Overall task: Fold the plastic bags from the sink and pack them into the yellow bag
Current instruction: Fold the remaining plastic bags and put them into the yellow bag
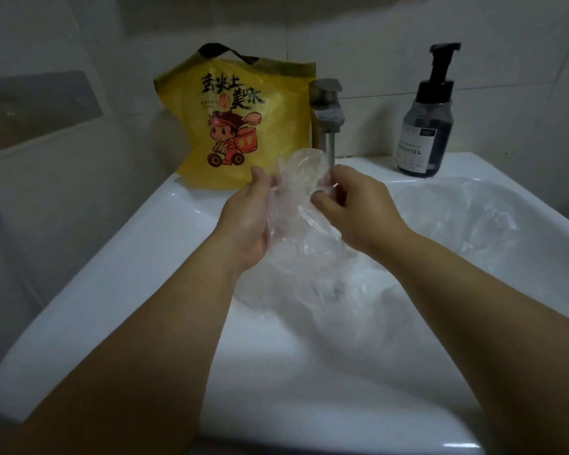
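Observation:
A crumpled clear plastic bag (298, 205) hangs between my two hands above the white sink (165, 224). My left hand (247, 218) grips its left side, fingers curled around the film. My right hand (355, 205) pinches its upper right edge. The bag's lower part trails down into the basin. More clear plastic bags (457, 221) lie bunched in the basin's right half. The yellow bag (243, 119), with a black handle and a cartoon rider print, stands upright on the sink's back left rim against the wall.
A metal faucet (326, 116) rises behind the held bag at the sink's back middle. A dark pump soap bottle (427, 123) stands on the back right rim. Tiled walls close in at the back and left.

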`<state>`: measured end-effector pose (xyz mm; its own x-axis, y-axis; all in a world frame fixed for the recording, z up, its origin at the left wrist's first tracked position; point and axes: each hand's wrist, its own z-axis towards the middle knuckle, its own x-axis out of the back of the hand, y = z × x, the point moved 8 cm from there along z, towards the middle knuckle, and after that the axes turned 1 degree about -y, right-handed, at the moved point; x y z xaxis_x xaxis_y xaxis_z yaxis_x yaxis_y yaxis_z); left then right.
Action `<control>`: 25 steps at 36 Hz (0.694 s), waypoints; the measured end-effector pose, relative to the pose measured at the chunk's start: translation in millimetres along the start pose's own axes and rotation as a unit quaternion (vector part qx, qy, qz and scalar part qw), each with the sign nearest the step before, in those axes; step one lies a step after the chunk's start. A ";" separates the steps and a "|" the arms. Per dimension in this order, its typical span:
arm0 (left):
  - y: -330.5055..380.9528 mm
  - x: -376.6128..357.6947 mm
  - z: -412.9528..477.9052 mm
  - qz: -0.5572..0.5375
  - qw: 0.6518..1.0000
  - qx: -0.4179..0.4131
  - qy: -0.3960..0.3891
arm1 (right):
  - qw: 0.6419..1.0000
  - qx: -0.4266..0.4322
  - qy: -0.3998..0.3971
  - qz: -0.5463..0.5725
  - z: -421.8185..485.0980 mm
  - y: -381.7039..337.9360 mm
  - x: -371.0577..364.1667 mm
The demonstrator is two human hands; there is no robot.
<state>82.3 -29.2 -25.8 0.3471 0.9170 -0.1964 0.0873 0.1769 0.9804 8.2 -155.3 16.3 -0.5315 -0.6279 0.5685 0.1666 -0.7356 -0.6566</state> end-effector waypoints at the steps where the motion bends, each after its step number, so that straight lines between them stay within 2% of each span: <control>1: 0.4 -0.3 -0.4 0.012 1.000 -0.009 -0.004 | 1.000 -0.009 0.009 0.008 0.6 0.7 1.1; 2: 1.8 1.1 -0.4 0.027 0.999 -0.021 0.000 | 0.999 -0.030 0.015 0.032 2.2 4.2 2.1; 4: 6.3 7.5 0.4 0.067 0.996 -0.053 0.024 | 0.981 -0.104 0.019 0.164 4.3 14.7 1.8; 7: 12.3 20.0 2.4 0.142 0.983 -0.092 0.072 | 0.887 -0.233 0.001 0.400 1.8 26.9 -6.7; 9: 16.3 25.4 2.0 0.192 0.970 -0.116 0.094 | 0.832 -0.271 0.017 0.483 0.6 30.5 -6.8; 11: 17.7 28.4 2.2 0.226 0.960 -0.127 0.102 | 0.804 -0.287 0.031 0.519 0.5 33.7 -6.4; 13: 15.5 32.4 3.6 0.266 0.949 -0.129 0.108 | 0.803 -0.294 0.019 0.518 0.9 36.7 -8.4; 18: 17.3 35.2 1.5 0.407 0.891 -0.157 0.125 | 0.846 -0.298 -0.033 0.440 -4.3 35.5 -11.4; 22: 49.1 18.0 -19.9 0.337 0.888 -0.284 0.136 | 0.866 -0.321 -0.083 0.374 -9.1 33.8 -23.0; 23: 54.2 12.7 -24.8 0.302 0.894 -0.306 0.122 | 0.869 -0.326 -0.090 0.360 -10.1 33.3 -24.7; 25: 52.6 -2.0 -27.8 0.254 0.920 -0.295 0.049 | 0.870 -0.326 -0.095 0.356 -10.8 32.4 -26.5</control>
<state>60.3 -11.7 26.6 0.1158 0.9573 0.2649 -0.5944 -0.1469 0.7907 18.7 -159.8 -25.3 -0.3294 -0.9418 -0.0674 -0.1421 0.1200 -0.9826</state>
